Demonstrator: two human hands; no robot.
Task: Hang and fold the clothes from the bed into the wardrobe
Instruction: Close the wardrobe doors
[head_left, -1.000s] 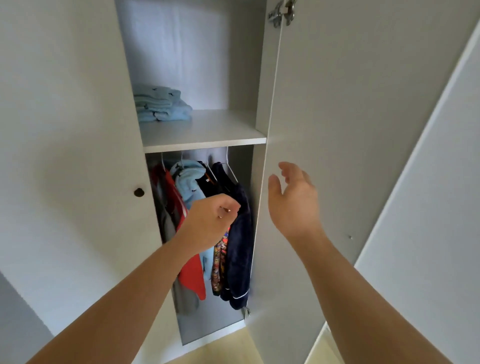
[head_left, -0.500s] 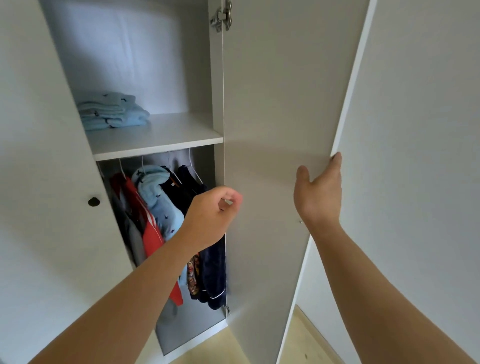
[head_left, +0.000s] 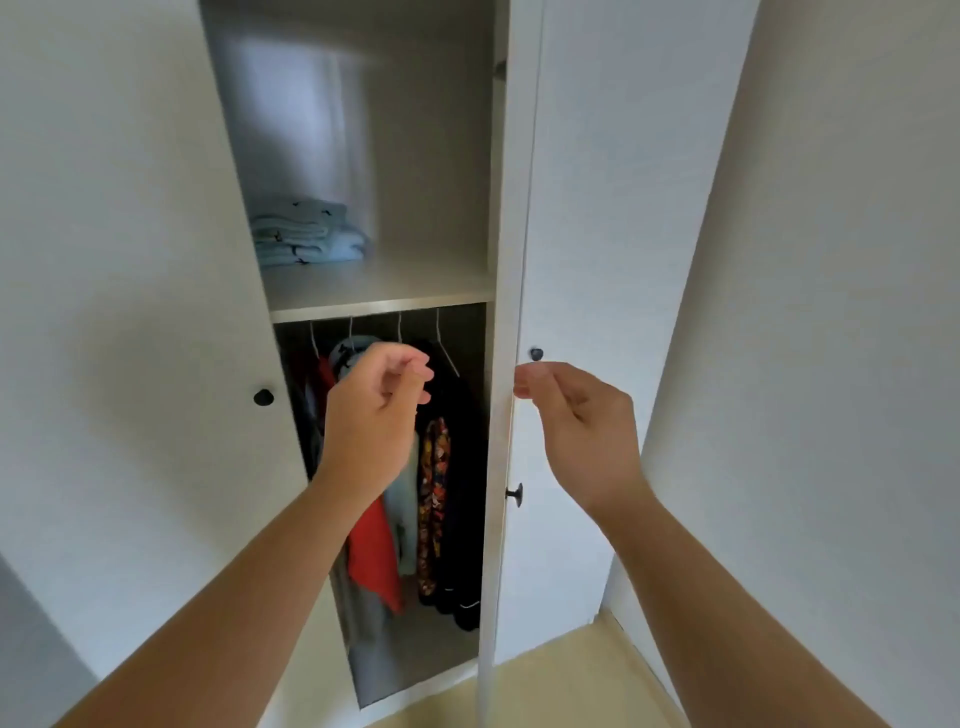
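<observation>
The white wardrobe's middle bay stands partly uncovered. A folded light-blue stack (head_left: 306, 234) lies on its shelf (head_left: 395, 291). Under the shelf hang a red garment (head_left: 374, 561), a light-blue one (head_left: 405, 499), a patterned one (head_left: 434, 499) and a dark navy one (head_left: 462, 467) on wire hangers. My left hand (head_left: 374, 410) hovers in front of them, fingers curled, holding nothing. My right hand (head_left: 576, 415) is curled too, its fingertips at the edge of the narrow swinging door (head_left: 501, 260), above that door's black knob (head_left: 516, 493).
The closed left door (head_left: 130, 312) has a black knob (head_left: 263, 397). A closed door panel (head_left: 623, 208) on the right carries another knob (head_left: 536, 354). A white wall (head_left: 857, 364) stands close at the right. Pale floor (head_left: 545, 686) shows below.
The right-hand door has swung from wide open to nearly edge-on, narrowing the opening. My right hand moved from the door's outer edge to its front edge. My left hand stayed curled.
</observation>
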